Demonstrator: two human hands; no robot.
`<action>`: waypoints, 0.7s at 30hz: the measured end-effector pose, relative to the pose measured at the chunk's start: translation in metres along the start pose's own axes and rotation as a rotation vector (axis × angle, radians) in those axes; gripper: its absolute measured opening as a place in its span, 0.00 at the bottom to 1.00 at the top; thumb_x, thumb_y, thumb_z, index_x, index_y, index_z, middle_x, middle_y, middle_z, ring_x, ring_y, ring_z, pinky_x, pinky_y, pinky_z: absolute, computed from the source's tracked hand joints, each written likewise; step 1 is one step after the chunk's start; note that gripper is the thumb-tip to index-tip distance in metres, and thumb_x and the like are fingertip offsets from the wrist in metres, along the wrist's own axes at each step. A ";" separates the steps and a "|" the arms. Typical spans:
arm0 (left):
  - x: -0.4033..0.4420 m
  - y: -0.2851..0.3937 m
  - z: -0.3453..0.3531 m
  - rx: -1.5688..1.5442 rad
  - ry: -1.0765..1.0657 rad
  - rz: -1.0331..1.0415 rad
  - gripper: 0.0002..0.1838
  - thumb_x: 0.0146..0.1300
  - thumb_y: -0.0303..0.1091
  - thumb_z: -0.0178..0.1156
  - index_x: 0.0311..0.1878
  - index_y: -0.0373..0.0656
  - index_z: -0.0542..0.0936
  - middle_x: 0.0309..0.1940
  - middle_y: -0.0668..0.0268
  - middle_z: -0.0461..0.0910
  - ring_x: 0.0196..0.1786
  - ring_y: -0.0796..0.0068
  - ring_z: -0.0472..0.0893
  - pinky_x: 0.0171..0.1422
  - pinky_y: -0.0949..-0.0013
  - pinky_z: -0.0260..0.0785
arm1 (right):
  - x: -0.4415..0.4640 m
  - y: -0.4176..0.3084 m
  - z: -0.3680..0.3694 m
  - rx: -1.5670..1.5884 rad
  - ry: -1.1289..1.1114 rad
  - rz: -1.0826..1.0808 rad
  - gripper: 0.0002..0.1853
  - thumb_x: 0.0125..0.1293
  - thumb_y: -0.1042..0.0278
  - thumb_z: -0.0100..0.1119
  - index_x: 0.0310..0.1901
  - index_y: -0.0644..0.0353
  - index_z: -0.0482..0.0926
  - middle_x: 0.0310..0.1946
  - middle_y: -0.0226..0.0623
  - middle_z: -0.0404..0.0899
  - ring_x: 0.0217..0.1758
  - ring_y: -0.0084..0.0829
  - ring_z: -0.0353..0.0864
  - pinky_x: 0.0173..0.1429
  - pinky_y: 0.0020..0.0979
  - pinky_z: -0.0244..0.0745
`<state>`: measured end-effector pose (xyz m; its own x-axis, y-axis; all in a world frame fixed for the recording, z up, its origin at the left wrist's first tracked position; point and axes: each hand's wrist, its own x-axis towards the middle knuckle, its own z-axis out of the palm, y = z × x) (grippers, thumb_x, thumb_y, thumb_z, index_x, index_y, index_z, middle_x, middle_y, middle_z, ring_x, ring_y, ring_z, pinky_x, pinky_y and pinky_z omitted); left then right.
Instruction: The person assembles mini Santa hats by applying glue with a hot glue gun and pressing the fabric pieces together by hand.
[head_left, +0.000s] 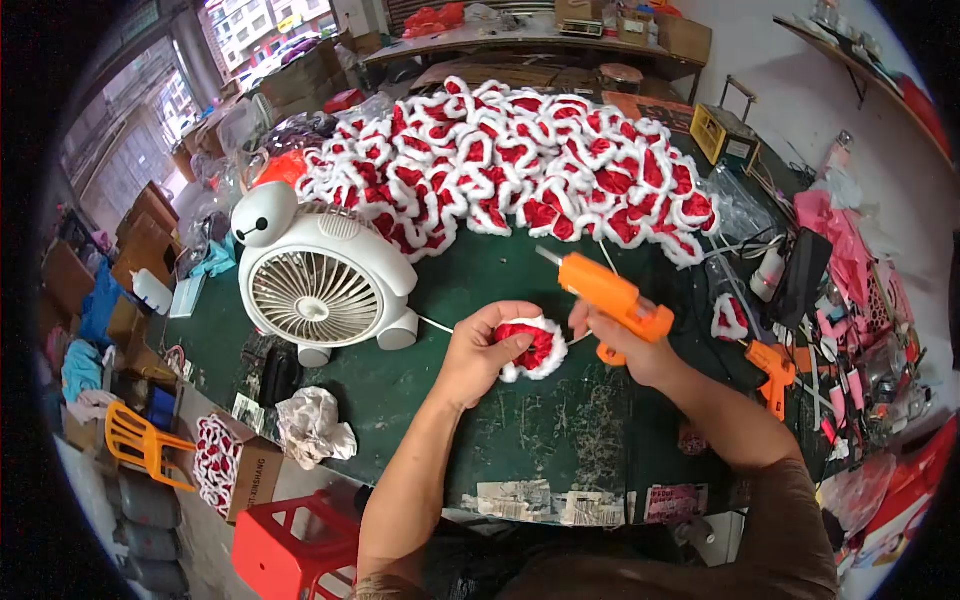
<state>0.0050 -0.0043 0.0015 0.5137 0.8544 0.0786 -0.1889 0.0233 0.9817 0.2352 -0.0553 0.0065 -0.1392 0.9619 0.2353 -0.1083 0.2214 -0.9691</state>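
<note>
Between the thumb and fingers of my left hand (478,355) is a small red fabric piece with white fluffy trim (540,352), held just above the green tabletop (460,280). My right hand (635,345) is wrapped around the grip of an orange glue gun (605,288). Its nozzle points up and left, away from the fabric piece and toward a large heap of similar red and white trimmed pieces (520,165). Part of the left fingers is hidden behind the fabric.
A white desk fan (315,290) stands left of my hands, with crumpled paper (315,425) near the edge. At right lie a second orange glue gun (770,378) and one loose trimmed piece (729,318). A red stool (290,540) and a carton (250,470) are below left.
</note>
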 end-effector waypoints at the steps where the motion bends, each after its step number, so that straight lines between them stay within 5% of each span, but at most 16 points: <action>1: -0.003 -0.005 -0.003 -0.003 0.000 0.001 0.16 0.64 0.20 0.62 0.55 0.37 0.79 0.45 0.67 0.84 0.45 0.81 0.81 0.51 0.76 0.74 | -0.008 0.000 -0.001 -0.003 0.000 0.001 0.09 0.70 0.67 0.61 0.46 0.61 0.80 0.35 0.27 0.80 0.40 0.16 0.77 0.43 0.22 0.70; 4: -0.006 -0.019 -0.014 -0.074 0.009 -0.055 0.16 0.64 0.18 0.61 0.56 0.36 0.79 0.46 0.66 0.83 0.45 0.81 0.81 0.51 0.76 0.74 | -0.022 0.020 0.000 0.011 -0.081 -0.140 0.10 0.64 0.70 0.68 0.44 0.61 0.79 0.32 0.24 0.78 0.33 0.16 0.76 0.39 0.22 0.71; 8: -0.007 -0.016 -0.012 -0.052 0.014 -0.059 0.16 0.63 0.18 0.63 0.54 0.37 0.79 0.46 0.64 0.84 0.46 0.75 0.83 0.54 0.72 0.76 | -0.027 0.030 -0.011 -0.233 -0.189 -0.053 0.11 0.64 0.68 0.69 0.44 0.62 0.80 0.28 0.26 0.78 0.28 0.17 0.75 0.35 0.24 0.70; 11: -0.007 -0.017 -0.013 -0.103 0.018 -0.046 0.16 0.63 0.19 0.63 0.55 0.37 0.79 0.46 0.64 0.84 0.46 0.75 0.83 0.54 0.71 0.76 | -0.025 0.010 -0.003 -0.178 -0.138 0.139 0.13 0.63 0.67 0.70 0.45 0.63 0.80 0.29 0.26 0.78 0.29 0.16 0.75 0.35 0.24 0.70; 21: -0.007 -0.011 -0.014 -0.087 0.022 -0.045 0.17 0.63 0.17 0.61 0.55 0.37 0.79 0.45 0.66 0.85 0.44 0.80 0.82 0.50 0.76 0.75 | -0.023 0.013 -0.005 -0.179 -0.142 0.177 0.13 0.64 0.65 0.70 0.45 0.62 0.82 0.30 0.26 0.79 0.32 0.16 0.75 0.38 0.24 0.70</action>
<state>-0.0079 -0.0037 -0.0121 0.5054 0.8624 0.0299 -0.2387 0.1064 0.9652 0.2418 -0.0737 -0.0123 -0.2788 0.9587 0.0570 0.1036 0.0891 -0.9906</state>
